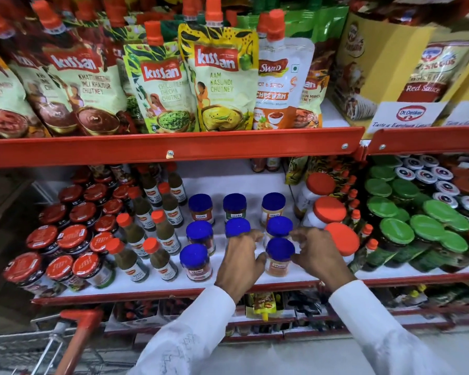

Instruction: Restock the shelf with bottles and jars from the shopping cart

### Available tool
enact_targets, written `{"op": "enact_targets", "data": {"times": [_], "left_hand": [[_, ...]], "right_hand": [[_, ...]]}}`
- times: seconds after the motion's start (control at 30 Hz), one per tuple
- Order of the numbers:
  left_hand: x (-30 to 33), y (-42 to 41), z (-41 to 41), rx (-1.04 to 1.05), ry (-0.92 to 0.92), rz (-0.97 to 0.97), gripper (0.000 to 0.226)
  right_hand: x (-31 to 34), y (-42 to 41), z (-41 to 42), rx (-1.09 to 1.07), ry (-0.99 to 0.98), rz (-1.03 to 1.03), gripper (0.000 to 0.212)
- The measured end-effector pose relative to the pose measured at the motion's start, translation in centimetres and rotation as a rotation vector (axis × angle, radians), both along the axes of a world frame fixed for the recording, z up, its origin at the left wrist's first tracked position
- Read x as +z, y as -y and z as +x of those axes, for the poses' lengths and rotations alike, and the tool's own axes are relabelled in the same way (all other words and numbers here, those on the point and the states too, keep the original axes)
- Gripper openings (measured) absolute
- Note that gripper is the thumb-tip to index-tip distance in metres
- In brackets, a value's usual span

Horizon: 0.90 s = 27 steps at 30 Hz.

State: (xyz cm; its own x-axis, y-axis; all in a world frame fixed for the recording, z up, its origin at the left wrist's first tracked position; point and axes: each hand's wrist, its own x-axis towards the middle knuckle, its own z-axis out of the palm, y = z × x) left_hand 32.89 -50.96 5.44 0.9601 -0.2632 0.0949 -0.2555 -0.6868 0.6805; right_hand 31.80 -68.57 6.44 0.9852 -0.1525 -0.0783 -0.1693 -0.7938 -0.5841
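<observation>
Both hands meet around the front blue-lidded jar (279, 257) on the white shelf (255, 283): the left hand (240, 262) cups its left side, the right hand (318, 255) its right, fingers curled against it, probably squaring it into its column. More blue-lidded jars stand in rows behind. The shopping cart (73, 336) waits at lower left, on a grey floor.

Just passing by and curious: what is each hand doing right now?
Left hand: fingers curled against the front blue-lidded jar, touching its left side.
Right hand: cupped around the same jar's right side; full grip cannot be told.
</observation>
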Motion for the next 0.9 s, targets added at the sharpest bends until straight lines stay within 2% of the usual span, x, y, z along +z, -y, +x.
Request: {"op": "enact_targets", "data": {"times": [0.17,0.37,0.73,0.9], "left_hand": [[-1.1,3.1,-0.1,-0.036,-0.055,0.074,0.039],[-2.4,4.7,0.4,-0.015,-0.051,0.130,0.030],[-2.9,6.2,-0.6,0.085,-0.084,0.080,0.050],[-3.3,6.0,-0.4,0.078,-0.094,0.076,0.050]], "right_hand": [[-1.4,0.3,-0.3,0.068,-0.033,0.015,0.056],[-1.9,0.8,-0.3,0.095,-0.015,0.115,0.051],[-1.8,2.6,-0.1,0.143,-0.026,0.114,0.054],[-2.1,2.4,0.2,0.153,-0.035,0.120,0.053]]}}
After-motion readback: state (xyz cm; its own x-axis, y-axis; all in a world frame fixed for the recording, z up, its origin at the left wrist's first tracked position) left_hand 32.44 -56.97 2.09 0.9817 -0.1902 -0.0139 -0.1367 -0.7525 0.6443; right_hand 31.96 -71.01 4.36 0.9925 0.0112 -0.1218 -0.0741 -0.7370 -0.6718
